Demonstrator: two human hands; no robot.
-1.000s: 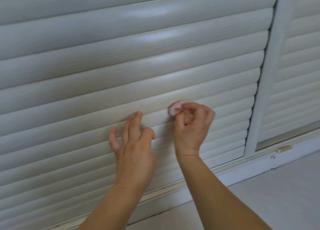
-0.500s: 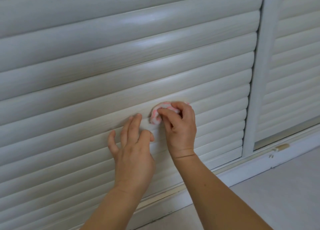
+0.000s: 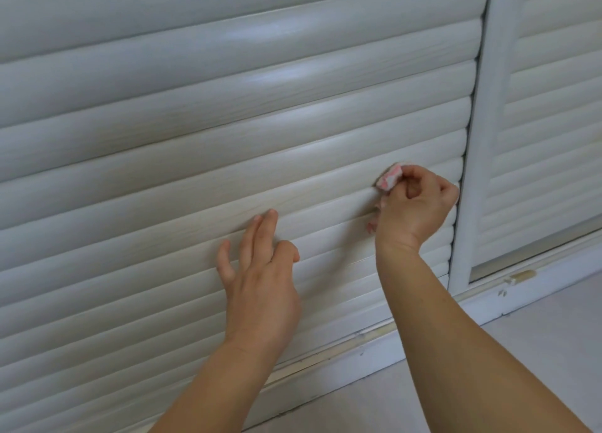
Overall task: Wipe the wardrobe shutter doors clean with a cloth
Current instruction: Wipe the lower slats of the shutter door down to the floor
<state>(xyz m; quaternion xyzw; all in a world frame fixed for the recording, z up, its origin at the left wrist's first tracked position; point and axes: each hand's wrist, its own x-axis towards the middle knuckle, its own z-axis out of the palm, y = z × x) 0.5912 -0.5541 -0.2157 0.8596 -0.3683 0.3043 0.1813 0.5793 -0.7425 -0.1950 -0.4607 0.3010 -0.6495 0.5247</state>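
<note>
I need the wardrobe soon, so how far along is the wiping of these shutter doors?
Done: cannot tell; no slat looks visibly cleaner than another. In hand: the right hand presses a bunched pink and white cloth on a slat near the right edge of the left shutter door, while the left hand rests flat on lower slats. Left: probably other slats and the right shutter door, untouched now.

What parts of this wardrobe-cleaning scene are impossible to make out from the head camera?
- Pink-and-white cloth: mostly bunched inside the right hand, so its size and shape are hidden.
- White slatted shutter door: its top and left side are cut off by the picture edges.
- Left hand: its palm faces the slats, so the contact is unseen.
- Dirt on the slats: too faint to judge.
</note>
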